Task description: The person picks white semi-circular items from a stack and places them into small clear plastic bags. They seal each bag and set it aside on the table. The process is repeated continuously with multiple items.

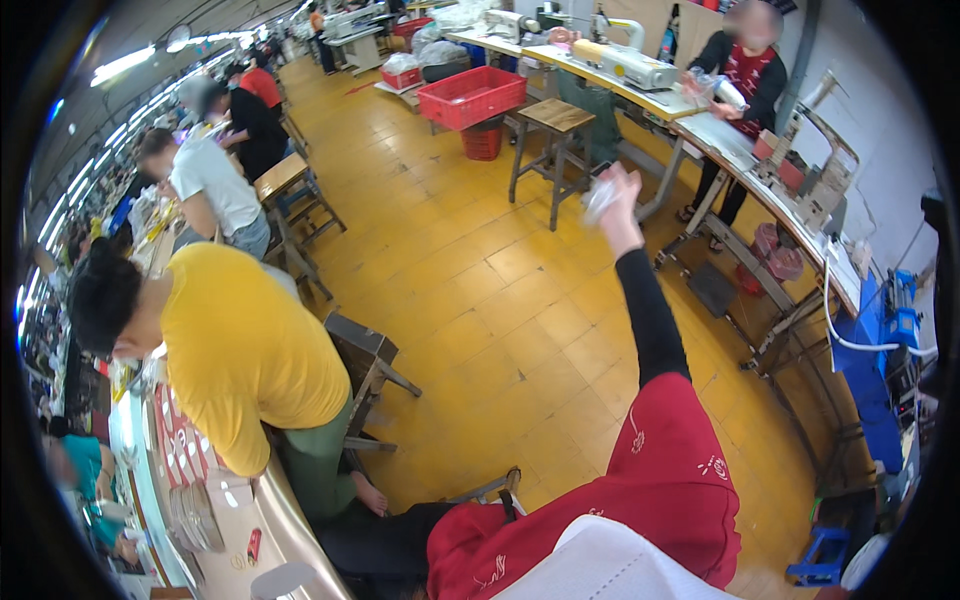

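Right hand (622, 212), arm outstretched over the yellow floor (470, 300), is closed around 1 small pale wrapped piece (600, 198). It looks light, soft and crinkly, best pinched at its edge. Left hand not visible.

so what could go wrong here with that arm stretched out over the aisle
The raised hand grips a small pale, crumpled piece high over the yellow tiled floor; a loose grip could drop it there. The outstretched arm reaches into the open aisle and might bump anyone passing. The wooden stool stands just beyond it, so leaning further could knock it.
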Motion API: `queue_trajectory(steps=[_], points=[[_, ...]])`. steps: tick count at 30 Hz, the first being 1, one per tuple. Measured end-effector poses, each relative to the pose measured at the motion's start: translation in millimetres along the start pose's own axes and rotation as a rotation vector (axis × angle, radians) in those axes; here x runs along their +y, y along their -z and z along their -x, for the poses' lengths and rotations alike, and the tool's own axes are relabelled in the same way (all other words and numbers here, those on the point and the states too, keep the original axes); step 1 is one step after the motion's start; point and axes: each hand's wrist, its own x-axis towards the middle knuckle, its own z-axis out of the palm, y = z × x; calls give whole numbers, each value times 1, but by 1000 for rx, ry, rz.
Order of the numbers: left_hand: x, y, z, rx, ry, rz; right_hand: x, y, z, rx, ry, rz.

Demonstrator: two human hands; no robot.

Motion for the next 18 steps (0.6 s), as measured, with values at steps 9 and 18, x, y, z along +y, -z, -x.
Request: queue_trajectory(steps=[9,18], points=[[-27,61,20,109,113,60,72,-26,348,-786,-462,489],[-54,89,58,102,442,391,56,-77,501,-1256,-425,429]])
